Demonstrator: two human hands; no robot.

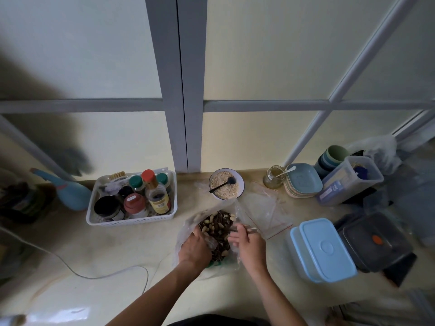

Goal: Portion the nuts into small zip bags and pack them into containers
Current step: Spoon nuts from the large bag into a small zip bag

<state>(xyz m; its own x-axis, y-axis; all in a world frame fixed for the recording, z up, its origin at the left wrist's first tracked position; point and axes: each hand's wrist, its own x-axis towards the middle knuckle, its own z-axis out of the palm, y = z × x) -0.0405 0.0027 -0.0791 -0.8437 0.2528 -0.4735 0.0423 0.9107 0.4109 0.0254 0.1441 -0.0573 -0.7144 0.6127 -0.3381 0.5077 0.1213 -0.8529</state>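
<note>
Hands (196, 248) (249, 247) inside nut bag (188, 222)

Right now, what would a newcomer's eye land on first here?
Both hands at the front centre, left hand and right hand, working in a big clear bag of nuts. Behind it stands a white bowl with a black spoon; a blue-lidded container sits to the right.

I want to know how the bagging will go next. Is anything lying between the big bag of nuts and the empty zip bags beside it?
Nothing visible does. The big bag of nuts lies right beside the empty zip bags on the counter, with only bare counter between them. The bowl stands behind both, out of the way.
</note>
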